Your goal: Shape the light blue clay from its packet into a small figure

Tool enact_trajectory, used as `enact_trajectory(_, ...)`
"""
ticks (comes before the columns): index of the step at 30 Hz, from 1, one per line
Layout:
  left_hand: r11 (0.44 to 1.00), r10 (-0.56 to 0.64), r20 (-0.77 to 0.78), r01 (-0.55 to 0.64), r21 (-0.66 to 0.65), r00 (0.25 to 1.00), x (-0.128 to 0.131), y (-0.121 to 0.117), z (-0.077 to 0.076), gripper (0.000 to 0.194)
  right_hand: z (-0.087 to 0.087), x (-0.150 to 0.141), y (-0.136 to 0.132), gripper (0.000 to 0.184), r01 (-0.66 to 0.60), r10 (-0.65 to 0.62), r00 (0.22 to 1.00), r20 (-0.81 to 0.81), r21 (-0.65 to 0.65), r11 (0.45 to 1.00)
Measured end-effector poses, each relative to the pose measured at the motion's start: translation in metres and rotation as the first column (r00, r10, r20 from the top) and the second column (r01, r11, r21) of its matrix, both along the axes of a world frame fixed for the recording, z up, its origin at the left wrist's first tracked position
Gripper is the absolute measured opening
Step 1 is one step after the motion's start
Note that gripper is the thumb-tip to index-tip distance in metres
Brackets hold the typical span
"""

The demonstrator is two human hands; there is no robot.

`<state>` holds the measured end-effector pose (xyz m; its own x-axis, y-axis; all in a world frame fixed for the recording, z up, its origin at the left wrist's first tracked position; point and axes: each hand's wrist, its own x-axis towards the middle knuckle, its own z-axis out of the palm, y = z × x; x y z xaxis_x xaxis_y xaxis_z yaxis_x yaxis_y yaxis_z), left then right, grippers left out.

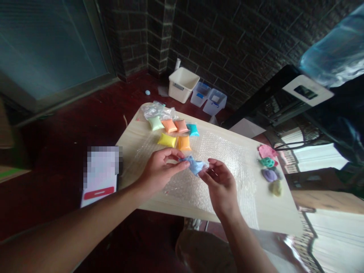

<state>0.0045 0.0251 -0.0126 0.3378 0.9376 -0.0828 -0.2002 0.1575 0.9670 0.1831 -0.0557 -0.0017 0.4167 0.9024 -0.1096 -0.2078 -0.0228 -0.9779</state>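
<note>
Between my two hands, above the table's middle, a soft lump of light blue modelling clay (196, 165) is stretched and creased; whether some clear wrapper clings to its pale right end I cannot tell. My left hand (162, 167) pinches its left end between thumb and fingers. At the other end, my right hand (220, 182) grips with thumb and fingertips. Just beyond the hands lie plump packets: a yellow packet (167, 140), an orange-yellow packet (184, 143), a pale green packet (156, 123), an orange packet (170, 126), a salmon packet (181, 126) and a turquoise packet (193, 130).
Bubble wrap (227, 163) covers much of the wooden table (284, 216). Crumpled clear bags (157, 110) lie at its far left corner. Along the right edge sit pink clay (267, 151), green clay (267, 162), purple clay (269, 174) and yellowish clay (276, 187). Bins (182, 85) stand behind.
</note>
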Motion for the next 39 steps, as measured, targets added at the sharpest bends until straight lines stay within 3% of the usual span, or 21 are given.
enact_trajectory(6,1.0,0.019,0.008,-0.019,0.022,1.0,0.001,0.003,0.008,0.028,-0.004,0.0,0.004,0.022,-0.125,0.125,0.992,0.009,-0.054,0.991)
enact_trajectory(14,0.995,-0.081,-0.125,0.087,0.042,0.989,-0.001,0.011,0.015,0.026,0.003,-0.002,0.007,0.023,-0.126,0.13,0.982,0.138,-0.034,0.991)
enact_trajectory(18,0.998,-0.036,-0.136,0.042,0.036,0.99,-0.003,0.014,0.018,0.025,0.004,0.0,0.008,0.026,-0.133,0.136,0.98,0.143,-0.029,0.991)
enact_trajectory(26,1.0,0.002,-0.144,-0.006,-0.031,0.99,-0.007,0.022,0.022,0.018,-0.001,0.0,0.01,0.026,-0.162,0.163,0.984,0.066,-0.025,0.986)
enact_trajectory(31,0.994,-0.061,-0.07,0.054,-0.097,0.996,-0.006,0.02,0.022,0.022,-0.008,0.0,0.016,0.029,-0.206,0.2,0.976,-0.091,-0.066,0.976)
enact_trajectory(35,0.971,-0.192,-0.069,0.2,0.134,0.979,-0.011,0.015,0.027,0.024,-0.012,0.003,0.021,0.03,-0.241,0.21,0.949,-0.234,-0.11,0.964)
enact_trajectory(39,0.844,-0.216,-0.268,0.317,0.433,0.939,-0.021,0.015,0.037,0.033,-0.008,0.005,0.021,0.022,-0.278,0.221,0.92,-0.323,-0.143,0.95)
